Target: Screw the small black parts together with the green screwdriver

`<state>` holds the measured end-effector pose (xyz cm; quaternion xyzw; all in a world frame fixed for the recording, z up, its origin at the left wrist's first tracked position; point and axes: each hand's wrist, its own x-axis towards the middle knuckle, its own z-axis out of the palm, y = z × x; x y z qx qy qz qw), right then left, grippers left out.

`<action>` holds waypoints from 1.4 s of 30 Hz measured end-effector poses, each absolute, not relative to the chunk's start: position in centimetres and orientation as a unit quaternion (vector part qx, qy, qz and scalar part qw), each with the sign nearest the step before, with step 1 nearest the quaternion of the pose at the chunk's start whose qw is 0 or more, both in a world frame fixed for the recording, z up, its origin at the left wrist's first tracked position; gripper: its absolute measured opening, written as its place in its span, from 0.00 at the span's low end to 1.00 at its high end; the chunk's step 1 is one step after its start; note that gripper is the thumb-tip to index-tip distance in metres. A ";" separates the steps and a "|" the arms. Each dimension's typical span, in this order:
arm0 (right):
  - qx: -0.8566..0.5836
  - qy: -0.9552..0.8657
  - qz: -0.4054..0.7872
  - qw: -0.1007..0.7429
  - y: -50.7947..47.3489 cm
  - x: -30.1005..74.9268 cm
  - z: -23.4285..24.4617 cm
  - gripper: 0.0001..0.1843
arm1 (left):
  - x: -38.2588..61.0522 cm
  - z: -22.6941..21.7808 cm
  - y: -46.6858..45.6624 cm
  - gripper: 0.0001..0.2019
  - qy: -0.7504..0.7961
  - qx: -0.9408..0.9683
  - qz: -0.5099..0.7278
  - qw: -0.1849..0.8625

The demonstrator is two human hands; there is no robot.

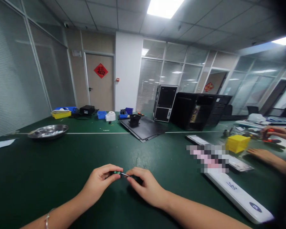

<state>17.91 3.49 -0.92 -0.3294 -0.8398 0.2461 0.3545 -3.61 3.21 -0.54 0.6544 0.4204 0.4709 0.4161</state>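
Steel dish sits at the far left of the green bench top, while a black panel lies at the far edge beside black computer cases. On the right, a long white strip and a yellow box lie near a co-worker's 2 hands, one holding a red-handled tool. A blurred patch hides whatever lies just behind the strip. None of this stands between the person's hands.

Both forearms reach in from the bottom edge, a thin bracelet on the left wrist. The left hand pinches a small green part with a thin metal tip, its fingers curled closed. The right hand meets that tip, fingers bent inward; whether they grip it, I cannot tell.
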 end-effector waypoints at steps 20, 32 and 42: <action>-0.373 -0.756 0.334 0.423 4.0 18.0 -1.1 0.12 | -3.8 0.1 3.2 0.09 0.405 0.802 0.305 0.317; -0.364 -0.747 0.332 0.447 4.3 18.1 -1.5 0.10 | -3.8 -0.2 3.2 0.13 0.367 0.845 0.289 0.260; -0.379 -0.846 0.219 0.305 3.2 18.0 -0.5 0.20 | -3.6 0.0 2.1 0.18 0.470 0.848 0.213 0.122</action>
